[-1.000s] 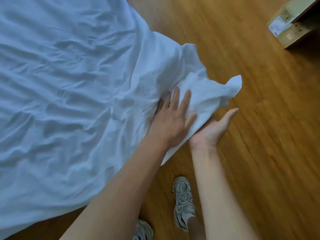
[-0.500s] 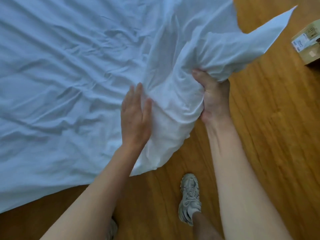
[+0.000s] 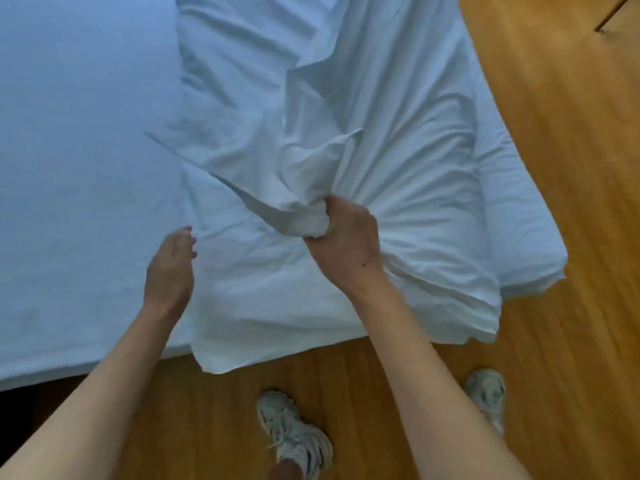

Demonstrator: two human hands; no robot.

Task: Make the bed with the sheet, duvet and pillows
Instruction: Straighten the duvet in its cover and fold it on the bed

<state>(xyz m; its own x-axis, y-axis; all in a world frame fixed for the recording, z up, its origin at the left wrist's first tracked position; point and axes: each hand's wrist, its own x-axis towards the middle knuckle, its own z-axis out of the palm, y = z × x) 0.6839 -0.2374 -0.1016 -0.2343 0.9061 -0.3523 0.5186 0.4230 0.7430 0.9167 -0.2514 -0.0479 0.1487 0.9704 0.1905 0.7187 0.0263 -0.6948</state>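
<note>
Here our right hand (image 3: 344, 242) is closed tight round a bunched corner of the white sheet (image 3: 398, 109), thumb and fingers curled into the cloth so that a wad of it sticks out past the knuckles towards the left; creases fan out from that fist across the cloth to the right; our left hand (image 3: 170, 268) is open, its fingers nearly straight and close together, holding nothing, its fingertips at the left edge of the rumpled cloth, though we cannot tell whether they touch it or hang just above; the two hands are near each other but apart, the left lower and to the left of the right; the sheet lies heaped over the right part of the bed (image 3: 69, 150), gathered in folds, with one fold hanging past the near edge of the bed and another bulging over the right-hand corner; the left part of the bed is smooth and pale blue; we count one sheet in view, two hands, two bare forearms and two pale shoes (image 3: 294, 434), one between our arms and one to the right of the right forearm, both on the wooden floor (image 3: 571, 168).
</note>
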